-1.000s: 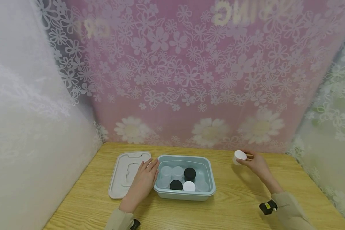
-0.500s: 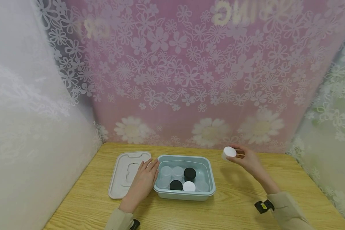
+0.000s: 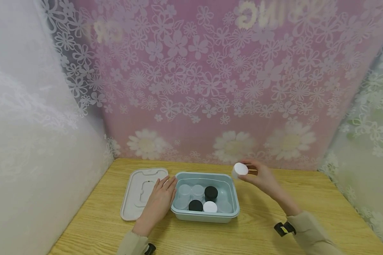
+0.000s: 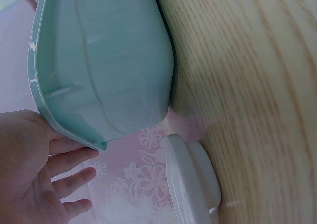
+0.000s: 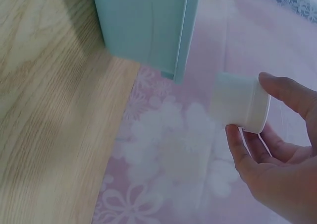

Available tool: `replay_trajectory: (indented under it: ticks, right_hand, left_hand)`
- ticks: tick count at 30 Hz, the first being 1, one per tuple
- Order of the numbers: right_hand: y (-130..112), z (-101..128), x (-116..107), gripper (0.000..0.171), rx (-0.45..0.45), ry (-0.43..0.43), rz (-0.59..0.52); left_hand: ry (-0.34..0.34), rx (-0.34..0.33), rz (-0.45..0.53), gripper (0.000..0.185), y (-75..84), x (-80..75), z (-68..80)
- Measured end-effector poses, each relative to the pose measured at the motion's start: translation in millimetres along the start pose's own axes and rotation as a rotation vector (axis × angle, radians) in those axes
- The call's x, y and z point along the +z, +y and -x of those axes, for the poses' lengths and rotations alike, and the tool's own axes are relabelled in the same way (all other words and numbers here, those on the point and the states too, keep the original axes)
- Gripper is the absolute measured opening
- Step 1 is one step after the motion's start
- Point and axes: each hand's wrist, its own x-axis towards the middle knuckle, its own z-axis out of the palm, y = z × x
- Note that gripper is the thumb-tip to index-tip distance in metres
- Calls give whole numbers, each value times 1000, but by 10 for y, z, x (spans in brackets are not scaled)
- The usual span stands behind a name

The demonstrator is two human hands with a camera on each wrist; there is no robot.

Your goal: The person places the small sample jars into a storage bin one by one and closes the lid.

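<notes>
A pale teal bin point(image 3: 233, 198) point(image 4: 99, 60) point(image 5: 148, 26) stands on the wooden table and holds several small jars, with black lids point(image 3: 211, 191), a white lid point(image 3: 209, 206) and clear ones point(image 3: 184, 189). My right hand point(image 3: 258, 177) point(image 5: 277, 154) pinches a small white-lidded jar point(image 3: 239, 169) point(image 5: 240, 105) in the air, just above the bin's far right corner. My left hand point(image 3: 161, 200) point(image 4: 34, 179) lies with straight fingers against the bin's left wall, partly over the lid.
The bin's flat grey-white lid point(image 3: 137, 193) point(image 4: 190, 184) lies on the table to the left of the bin. A pink flowered backdrop point(image 3: 210, 88) closes the far edge; pale curtains flank both sides. Bare wood point(image 3: 306, 212) lies right of the bin.
My right hand has carried the white-lidded jar leftward from the far right of the table to the bin's right corner. The left hand has stayed against the bin.
</notes>
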Motion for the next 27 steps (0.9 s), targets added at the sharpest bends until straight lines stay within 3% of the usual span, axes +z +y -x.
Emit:
replay_trajectory:
  ticks: [5, 13, 20, 27]
  right_hand:
    - [-69, -42, 128, 53, -48, -37, 7]
    - [-61, -78, 316, 49, -106, -172, 22]
    - [-35, -85, 377, 44, -169, -244, 94]
    - [-15, -95, 384, 42, -149, -291, 157]
  left_hand:
    - [-1, -1, -8, 37, -1, 0, 4]
    - [1, 4, 4, 37, 7, -6, 6]
    - [4, 4, -5, 37, 9, -2, -1]
    - [7, 4, -5, 37, 4, -1, -4]
